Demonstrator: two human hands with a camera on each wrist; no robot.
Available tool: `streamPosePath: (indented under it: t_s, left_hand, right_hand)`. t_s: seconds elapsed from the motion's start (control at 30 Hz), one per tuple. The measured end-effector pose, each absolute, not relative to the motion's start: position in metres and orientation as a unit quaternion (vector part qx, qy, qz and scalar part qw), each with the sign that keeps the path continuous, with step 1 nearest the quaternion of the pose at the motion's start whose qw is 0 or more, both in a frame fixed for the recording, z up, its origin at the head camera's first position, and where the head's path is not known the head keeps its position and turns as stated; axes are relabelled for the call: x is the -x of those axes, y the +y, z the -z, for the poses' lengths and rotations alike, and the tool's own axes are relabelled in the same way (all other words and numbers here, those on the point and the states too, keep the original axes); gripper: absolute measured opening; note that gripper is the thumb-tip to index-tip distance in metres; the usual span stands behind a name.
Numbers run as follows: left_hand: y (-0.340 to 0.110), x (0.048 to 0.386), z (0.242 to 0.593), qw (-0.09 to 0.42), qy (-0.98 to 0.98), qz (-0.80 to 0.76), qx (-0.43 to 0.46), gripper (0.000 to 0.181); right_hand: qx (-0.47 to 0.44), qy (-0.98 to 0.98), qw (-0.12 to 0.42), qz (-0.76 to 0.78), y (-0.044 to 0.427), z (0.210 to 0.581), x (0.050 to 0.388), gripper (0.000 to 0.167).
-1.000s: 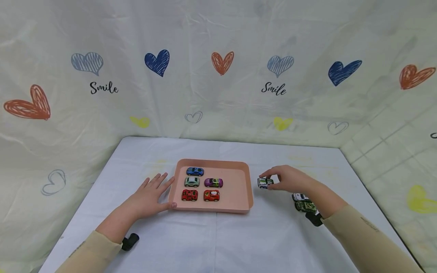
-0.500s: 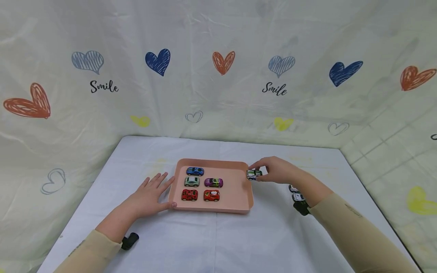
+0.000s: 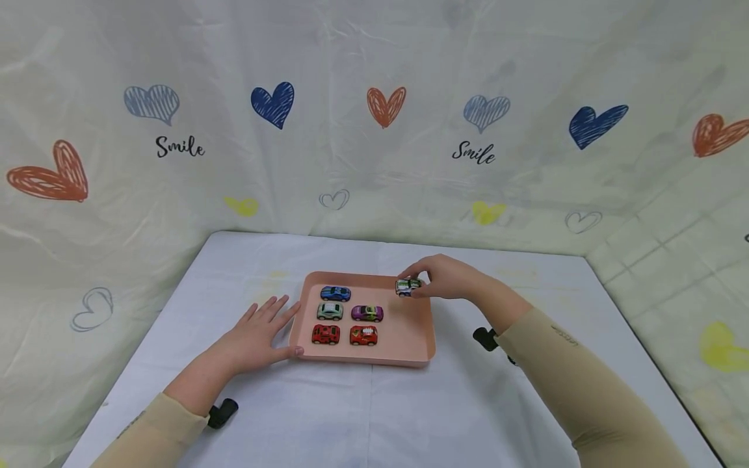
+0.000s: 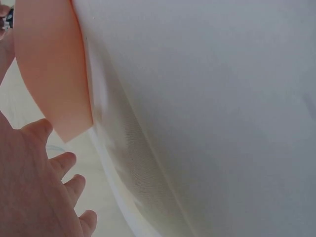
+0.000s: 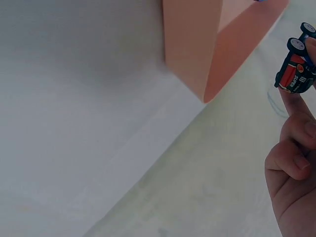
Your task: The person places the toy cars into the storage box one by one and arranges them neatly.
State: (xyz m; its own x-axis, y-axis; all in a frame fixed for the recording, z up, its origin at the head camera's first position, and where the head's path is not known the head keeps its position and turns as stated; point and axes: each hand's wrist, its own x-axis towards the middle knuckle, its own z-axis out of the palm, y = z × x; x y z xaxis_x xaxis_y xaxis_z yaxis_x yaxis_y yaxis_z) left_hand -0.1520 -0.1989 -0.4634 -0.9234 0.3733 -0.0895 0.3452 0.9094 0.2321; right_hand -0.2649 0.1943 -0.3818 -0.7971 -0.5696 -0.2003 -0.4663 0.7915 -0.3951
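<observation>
My right hand [image 3: 447, 277] pinches a small white and green toy car [image 3: 407, 287] between thumb and fingers, over the back right corner of a pink tray [image 3: 404, 351]. In the right wrist view the held toy car [image 5: 297, 66] shows its dark end and wheels. My left hand [image 3: 251, 341] lies with fingers spread along the tray's left side, its thumb touching the front left corner. Inside the tray stand a blue toy car [image 3: 335, 294], a mint toy car [image 3: 330, 311], a purple toy car [image 3: 367, 314] and two red toy cars [image 3: 326, 335] on the left and middle.
A white-covered table [image 3: 374, 416] carries the tray, with a printed cloth wall [image 3: 409, 188] behind it. Right of the tray, a bit of something dark [image 3: 512, 361] shows beside my right sleeve, which hides most of it.
My right hand has carried the white and green toy car left and away from me, from beside the tray to over its back right corner. The left hand and tray stay put.
</observation>
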Motion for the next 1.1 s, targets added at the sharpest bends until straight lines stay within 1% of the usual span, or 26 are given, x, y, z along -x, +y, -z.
streamPosePath:
  t_s: [0.23, 0.6, 0.77, 1.1]
  left_hand:
    - [-0.198, 0.153, 0.464, 0.069, 0.975, -0.105, -0.184, 0.1]
    - [-0.201, 0.156, 0.475, 0.061, 0.977, -0.1, -0.179, 0.101]
    - [-0.2, 0.155, 0.47, 0.065, 0.976, -0.104, -0.18, 0.101]
    - [-0.2, 0.154, 0.47, 0.057, 0.977, -0.099, -0.179, 0.1]
  right_hand:
    - [0.28, 0.933, 0.165, 0.158, 0.167, 0.384, 0.275, 0.035]
    - [0.313, 0.917, 0.181, 0.168, 0.128, 0.384, 0.282, 0.034]
    - [0.305, 0.916, 0.2, 0.164, 0.114, 0.39, 0.284, 0.034]
    - [0.292, 0.928, 0.207, 0.107, 0.102, 0.402, 0.288, 0.031]
